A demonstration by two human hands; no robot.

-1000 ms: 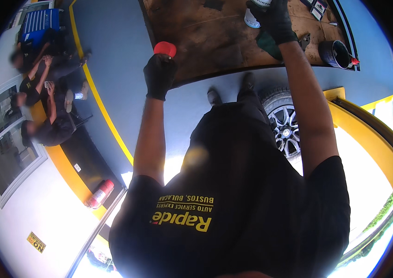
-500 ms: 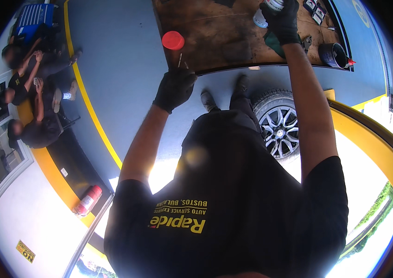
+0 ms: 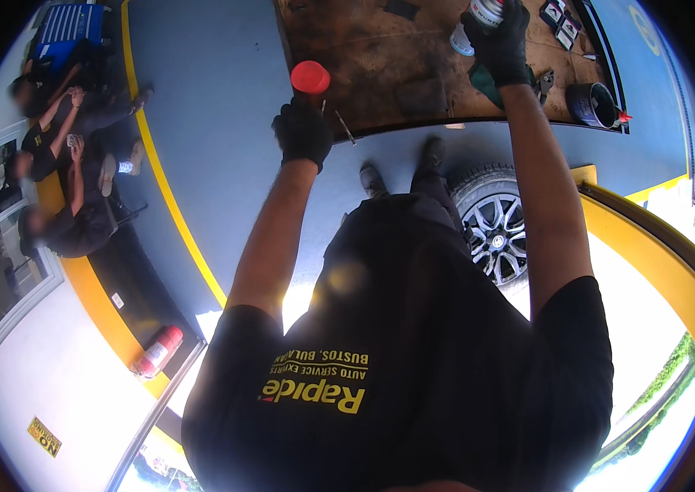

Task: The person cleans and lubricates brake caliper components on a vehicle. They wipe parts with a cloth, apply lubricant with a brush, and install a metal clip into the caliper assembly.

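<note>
At the near left of the brown bench top, my black-gloved left hand [image 3: 304, 133] has its fingers curled in. It is against or just short of the near side of a round red cap-like thing [image 3: 310, 77]; whatever the fingers hold is hidden. Beside that hand, a slim metal rod [image 3: 346, 129] reaches the bench's edge. My right hand [image 3: 501, 47], also gloved in black, is wrapped round a spray can [image 3: 487, 11] with a pale and red label. A pale blue-white cylindrical thing [image 3: 461, 39] shows next to the can. Below this hand lies a dark green cloth [image 3: 485, 85], with pliers [image 3: 545, 85] nearby.
A dark bucket [image 3: 592, 105] stands at the bench's right corner. Small boxes [image 3: 560, 25] lie farther back. A wheel [image 3: 495, 234] is under my right forearm. To the left, several people [image 3: 77, 197] sit by the wall, near a blue tool cabinet [image 3: 68, 34] and a red fire extinguisher [image 3: 157, 351].
My left hand has moved away from me, up to the red cap-like thing, uncovering the metal rod. The right hand still grips the spray can in about the same place.
</note>
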